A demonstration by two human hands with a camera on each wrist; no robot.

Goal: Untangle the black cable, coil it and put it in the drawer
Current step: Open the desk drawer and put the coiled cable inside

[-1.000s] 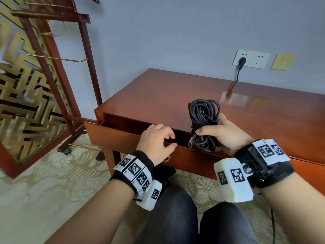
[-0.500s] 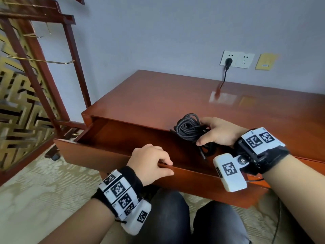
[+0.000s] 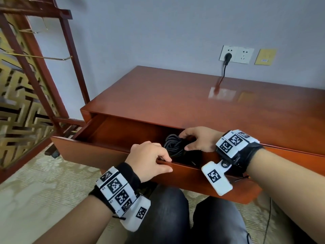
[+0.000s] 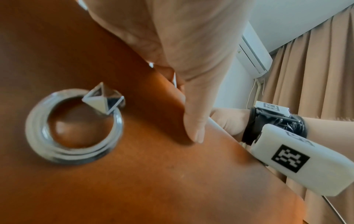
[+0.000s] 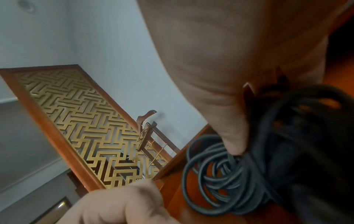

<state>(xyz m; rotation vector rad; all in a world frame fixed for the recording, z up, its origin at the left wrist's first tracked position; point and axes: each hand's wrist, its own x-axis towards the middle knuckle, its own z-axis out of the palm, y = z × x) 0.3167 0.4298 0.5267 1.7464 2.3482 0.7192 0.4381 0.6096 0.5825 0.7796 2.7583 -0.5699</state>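
The wooden drawer (image 3: 98,152) stands pulled out from the desk. My left hand (image 3: 167,164) grips the top of its front panel, fingers inside and thumb (image 4: 193,130) pressed on the outside, beside the silver ring pull (image 4: 74,125). Inside the drawer's right part, my right hand (image 3: 184,142) holds the coiled black cable (image 3: 174,147), thumb and fingers closed round the bundle. In the right wrist view the cable (image 5: 229,174) hangs in loops under my thumb (image 5: 233,136). Whether the coil touches the drawer bottom is hidden.
The glossy desk top (image 3: 193,103) stretches behind the drawer to the wall. A black plug (image 3: 227,57) sits in the wall socket above it. A wooden rack (image 3: 35,76) and a gold lattice screen (image 3: 17,103) stand at the left. My knees (image 3: 167,217) are under the drawer.
My left hand has pulled the drawer farther out. My right hand has brought the coiled cable down from above the desk edge into the drawer.
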